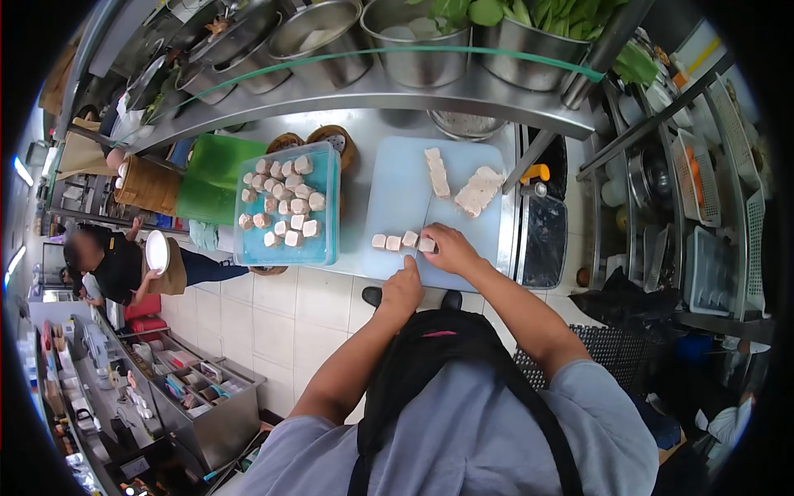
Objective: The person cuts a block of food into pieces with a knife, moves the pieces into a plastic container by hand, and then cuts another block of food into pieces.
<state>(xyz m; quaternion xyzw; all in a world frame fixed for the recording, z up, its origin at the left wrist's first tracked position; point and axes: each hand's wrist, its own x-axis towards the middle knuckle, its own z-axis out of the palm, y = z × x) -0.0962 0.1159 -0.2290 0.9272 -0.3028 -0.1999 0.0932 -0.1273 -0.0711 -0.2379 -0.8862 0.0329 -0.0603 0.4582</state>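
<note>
On the pale blue cutting board (397, 182), a short row of pale, pinkish cubes (394, 241) lies near the front edge. My right hand (449, 250) grips the block at the right end of this row (427, 245). Just in front of the row is my left hand (403, 285), its fingers closed round something I cannot make out, one finger reaching toward the cubes. Farther back on the board lie a narrow strip (437, 173) and a wider slab (479, 191) of the same pale material.
A clear blue tub (332, 207) of several cubes stands left of the board, beside a green board (217, 179). Metal pots (416, 62) line the overhead shelf (347, 97). At the left, another person (116, 264) holds a white plate (157, 251). Racks stand at the right.
</note>
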